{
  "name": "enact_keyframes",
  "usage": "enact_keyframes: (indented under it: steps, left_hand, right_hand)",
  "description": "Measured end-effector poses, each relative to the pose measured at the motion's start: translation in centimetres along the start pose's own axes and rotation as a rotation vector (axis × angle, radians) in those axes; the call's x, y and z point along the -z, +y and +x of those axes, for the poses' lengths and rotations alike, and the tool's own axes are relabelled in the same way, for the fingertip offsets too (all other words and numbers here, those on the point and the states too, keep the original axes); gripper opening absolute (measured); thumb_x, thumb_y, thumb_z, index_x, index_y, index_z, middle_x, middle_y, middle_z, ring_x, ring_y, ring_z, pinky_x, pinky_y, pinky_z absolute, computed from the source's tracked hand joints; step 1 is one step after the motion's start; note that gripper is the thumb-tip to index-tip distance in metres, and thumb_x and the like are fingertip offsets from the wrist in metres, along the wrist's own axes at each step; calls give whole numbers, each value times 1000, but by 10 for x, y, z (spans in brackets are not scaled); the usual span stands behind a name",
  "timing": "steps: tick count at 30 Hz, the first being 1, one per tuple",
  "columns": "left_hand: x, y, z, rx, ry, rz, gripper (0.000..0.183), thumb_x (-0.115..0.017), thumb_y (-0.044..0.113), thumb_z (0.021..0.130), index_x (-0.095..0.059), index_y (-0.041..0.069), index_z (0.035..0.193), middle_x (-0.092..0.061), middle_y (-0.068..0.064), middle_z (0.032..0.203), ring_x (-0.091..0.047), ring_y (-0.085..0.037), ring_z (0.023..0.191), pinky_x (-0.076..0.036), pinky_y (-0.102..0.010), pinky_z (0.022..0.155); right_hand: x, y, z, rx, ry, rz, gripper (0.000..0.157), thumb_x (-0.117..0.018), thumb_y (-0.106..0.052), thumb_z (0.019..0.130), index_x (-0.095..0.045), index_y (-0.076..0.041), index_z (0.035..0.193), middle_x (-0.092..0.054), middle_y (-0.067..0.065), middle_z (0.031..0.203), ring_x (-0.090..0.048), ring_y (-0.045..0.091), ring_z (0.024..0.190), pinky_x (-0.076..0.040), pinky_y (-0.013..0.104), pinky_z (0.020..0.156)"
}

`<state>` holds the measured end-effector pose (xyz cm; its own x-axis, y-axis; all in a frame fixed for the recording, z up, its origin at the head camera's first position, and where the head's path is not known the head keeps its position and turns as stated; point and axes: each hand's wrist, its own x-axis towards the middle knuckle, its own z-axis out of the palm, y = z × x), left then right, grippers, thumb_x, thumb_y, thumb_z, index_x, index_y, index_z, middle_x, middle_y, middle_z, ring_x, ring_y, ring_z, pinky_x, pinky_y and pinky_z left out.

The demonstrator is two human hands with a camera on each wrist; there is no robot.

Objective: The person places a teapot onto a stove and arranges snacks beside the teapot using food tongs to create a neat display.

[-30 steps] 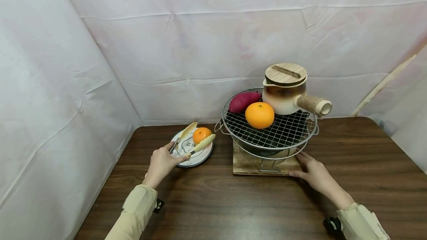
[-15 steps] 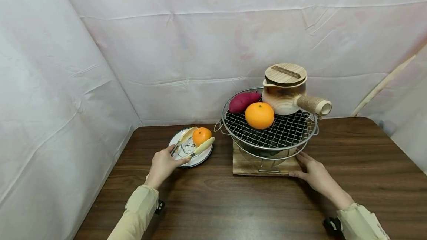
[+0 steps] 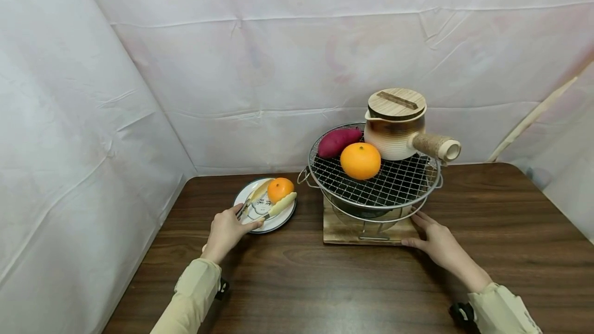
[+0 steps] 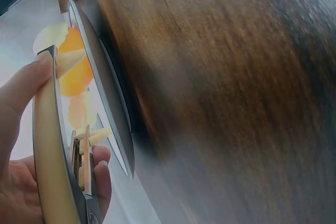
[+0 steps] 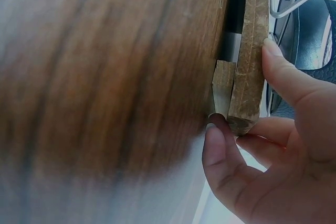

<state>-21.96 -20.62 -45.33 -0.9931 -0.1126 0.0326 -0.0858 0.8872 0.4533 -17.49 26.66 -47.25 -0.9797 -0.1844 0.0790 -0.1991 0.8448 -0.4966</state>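
Observation:
My left hand [image 3: 226, 232] holds a pair of tongs [image 3: 284, 204] between thumb and fingers. The tongs' pale tips lie on either side of a small mandarin [image 3: 280, 189], close against it. That fruit rests on a white, dark-rimmed plate [image 3: 248, 191]. In the left wrist view, the thumb presses one arm of the tongs [image 4: 47, 145] and fingers lie behind the other. At the right, my right hand [image 3: 438, 244] grips the front right corner of a wooden board [image 3: 341, 232]. The right wrist view has the thumb on the board's upper face [image 5: 252, 51] and fingers at its corner and underside.
A round wire grill [image 3: 394, 189] stands on the board. It carries a purple sweet potato [image 3: 337, 143], a larger orange fruit [image 3: 360, 161] and a lidded clay pot [image 3: 394, 140], whose side handle [image 3: 436, 147] sticks out rightward. White cloth [image 3: 278, 66] hangs behind the brown table [image 3: 301, 287].
The tongs have come down and narrowed about the mandarin on the plate. The plate and fruit have shifted slightly left. My right hand stays on the board.

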Motion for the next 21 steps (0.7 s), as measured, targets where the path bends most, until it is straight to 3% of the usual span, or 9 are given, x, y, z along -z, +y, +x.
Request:
enact_keyframes:
  steps: [5, 8, 21]
  left_hand:
    - [-1, -2, 1, -10, 11, -9, 84, -80, 52, 70, -57, 0, 133, -70, -25, 104, -61, -24, 81, -52, -46, 80]
    - [-1, -2, 0, -14, 16, -17, 81, -80, 50, 72, -58, 1, 132, -68, -26, 113, -63, -26, 85, -52, -46, 81]
    - [-3, -4, -2, -35, 39, -39, 75, -79, 49, 73, -60, 4, 130, -71, -22, 109, -67, -29, 89, -52, -47, 84]
  right_hand:
    - [0, 0, 0, -5, -3, -1, 85, -75, -41, 79, -44, 15, 135, -39, 40, 139, -42, 58, 123, -39, 64, 96]
    - [1, -1, 0, -4, -3, -4, 85, -75, -41, 79, -44, 15, 135, -39, 40, 139, -42, 58, 123, -39, 64, 96]
    - [-1, 0, 0, -6, -4, 3, 86, -75, -41, 79, -44, 16, 135, -39, 40, 139, -42, 58, 123, -40, 64, 96]
